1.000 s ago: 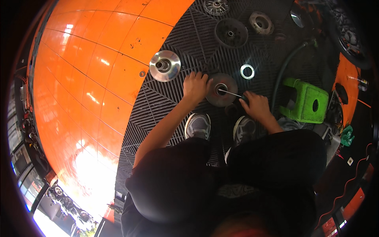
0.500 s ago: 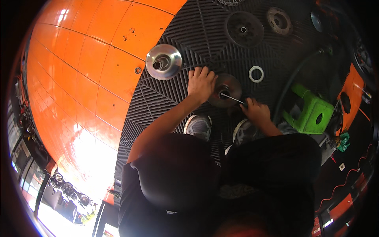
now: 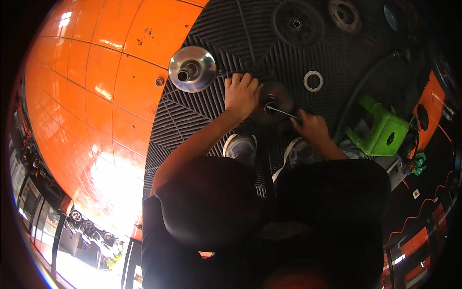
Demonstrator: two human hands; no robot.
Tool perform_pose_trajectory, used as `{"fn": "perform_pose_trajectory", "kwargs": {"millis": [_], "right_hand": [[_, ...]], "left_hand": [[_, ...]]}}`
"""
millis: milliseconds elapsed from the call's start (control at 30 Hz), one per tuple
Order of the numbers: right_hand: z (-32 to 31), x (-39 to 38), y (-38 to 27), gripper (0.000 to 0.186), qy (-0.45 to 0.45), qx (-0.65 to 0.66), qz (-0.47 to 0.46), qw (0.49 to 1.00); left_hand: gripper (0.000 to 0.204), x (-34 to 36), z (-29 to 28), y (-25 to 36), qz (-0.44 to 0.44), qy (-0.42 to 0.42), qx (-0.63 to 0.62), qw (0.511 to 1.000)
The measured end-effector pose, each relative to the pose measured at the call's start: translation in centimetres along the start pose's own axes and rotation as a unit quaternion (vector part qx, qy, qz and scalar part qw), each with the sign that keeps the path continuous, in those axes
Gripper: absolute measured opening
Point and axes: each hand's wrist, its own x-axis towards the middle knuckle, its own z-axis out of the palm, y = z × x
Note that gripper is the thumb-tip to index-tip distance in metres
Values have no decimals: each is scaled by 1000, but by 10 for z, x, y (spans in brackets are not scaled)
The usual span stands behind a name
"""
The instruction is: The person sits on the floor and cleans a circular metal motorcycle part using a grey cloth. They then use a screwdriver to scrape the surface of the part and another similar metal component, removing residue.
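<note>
On the black ribbed mat in front of my shoes lies a dark metal disc (image 3: 280, 92) with a raised hub at its centre. My left hand (image 3: 242, 96) grips its left edge, fingers bent and thumb side against the rim. In my right hand (image 3: 314, 128) is a screwdriver (image 3: 283, 111), its handle mostly hidden in my closed fingers. The thin shaft slants left, and its tip sits at the hub opening. A shiny flared disc with a hollow shaft (image 3: 206, 68) stands to the upper left of my left hand. Right of the dark disc lies a pale ring (image 3: 313, 81).
A small ring (image 3: 159, 82) sits on the orange tiles (image 3: 108, 82) at left. Farther off lie a large dark round plate (image 3: 298, 38) and a brownish ring-shaped plate (image 3: 344, 16). A green plastic stool (image 3: 385, 134) lies tipped over at right, near a dark hose (image 3: 353, 103).
The whole view has shifted slightly, and floor objects appear a little higher. Both hands keep their hold, with the screwdriver tip still at the hub.
</note>
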Motion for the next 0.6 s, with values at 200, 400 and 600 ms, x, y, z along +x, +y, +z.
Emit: {"fn": "perform_pose_trajectory", "kwargs": {"millis": [200, 400, 600], "right_hand": [[-8, 3, -4, 38, -8, 25, 7, 1000], [-19, 8, -4, 43, -53, 66, 33, 996], [-14, 8, -7, 43, -28, 21, 34, 999]], "left_hand": [[17, -5, 3, -1, 6, 26, 0, 1000], [15, -4, 6, -2, 18, 53, 24, 998], [16, -3, 5, -2, 17, 69, 13, 997]]}}
